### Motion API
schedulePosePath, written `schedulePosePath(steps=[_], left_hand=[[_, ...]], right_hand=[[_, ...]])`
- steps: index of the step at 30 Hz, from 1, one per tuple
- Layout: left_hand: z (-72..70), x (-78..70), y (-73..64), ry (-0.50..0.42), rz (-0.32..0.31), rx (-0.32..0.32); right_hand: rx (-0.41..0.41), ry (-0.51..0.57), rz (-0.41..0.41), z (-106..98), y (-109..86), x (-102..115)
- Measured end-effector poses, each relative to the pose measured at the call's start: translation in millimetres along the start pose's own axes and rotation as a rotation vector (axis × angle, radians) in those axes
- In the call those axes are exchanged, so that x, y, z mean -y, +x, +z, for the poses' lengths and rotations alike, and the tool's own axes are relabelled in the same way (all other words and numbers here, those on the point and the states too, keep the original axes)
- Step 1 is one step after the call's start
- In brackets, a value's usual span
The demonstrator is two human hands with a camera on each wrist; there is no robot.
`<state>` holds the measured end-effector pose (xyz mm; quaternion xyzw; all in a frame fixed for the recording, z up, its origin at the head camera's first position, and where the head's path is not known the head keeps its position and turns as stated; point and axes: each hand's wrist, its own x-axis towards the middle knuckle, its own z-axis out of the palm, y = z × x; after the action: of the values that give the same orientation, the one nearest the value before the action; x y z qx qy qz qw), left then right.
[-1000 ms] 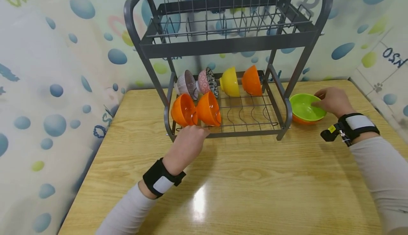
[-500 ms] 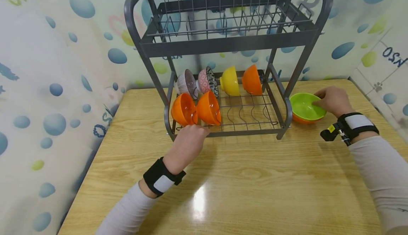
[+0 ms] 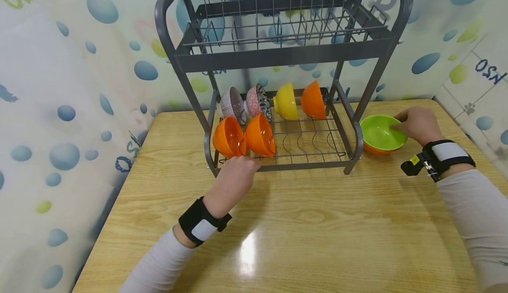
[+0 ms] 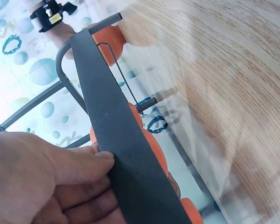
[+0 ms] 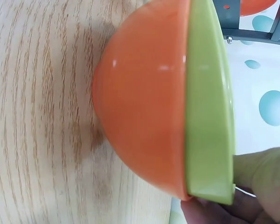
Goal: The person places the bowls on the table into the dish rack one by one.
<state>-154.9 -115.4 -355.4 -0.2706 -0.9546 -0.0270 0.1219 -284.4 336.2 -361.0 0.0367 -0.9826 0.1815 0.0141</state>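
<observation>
My left hand [image 3: 232, 185] pinches the front bar of the grey dish rack [image 3: 303, 166], on its lower tier. In the left wrist view the thumb lies on the bar's flat face [image 4: 114, 112], with the other fingers behind it. At the rack's right, my right hand [image 3: 420, 124] grips the rim of a green bowl [image 3: 381, 132], thumb inside. That bowl sits nested in an orange bowl [image 5: 140, 98], whose base is on or close to the wooden table. Two orange bowls [image 3: 229, 137] stand tilted on edge in the lower tier's front row, just beyond my left hand.
The lower tier's back row holds a striped bowl [image 3: 231, 105], patterned bowls [image 3: 255, 101], a yellow bowl [image 3: 286, 102] and another orange bowl [image 3: 313, 101]. The upper tier [image 3: 283, 57] has upright wire dividers. A patterned wall [image 3: 79, 121] borders the wooden table [image 3: 317, 231].
</observation>
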Motion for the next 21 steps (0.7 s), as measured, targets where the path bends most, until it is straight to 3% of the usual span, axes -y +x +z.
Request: schedulePosePath(steps=[10,21], left_hand=[[1.2,-0.6,-0.6,0.01,0.003,-0.002],[0.8,-0.8,-1.2,0.018,-0.004,-0.007]], right_hand=[[0.015,0.009,0.036,-2.9,-2.1,-3.5],[-0.04,-0.022,-0.02,-15.4,-3.6,2.0]])
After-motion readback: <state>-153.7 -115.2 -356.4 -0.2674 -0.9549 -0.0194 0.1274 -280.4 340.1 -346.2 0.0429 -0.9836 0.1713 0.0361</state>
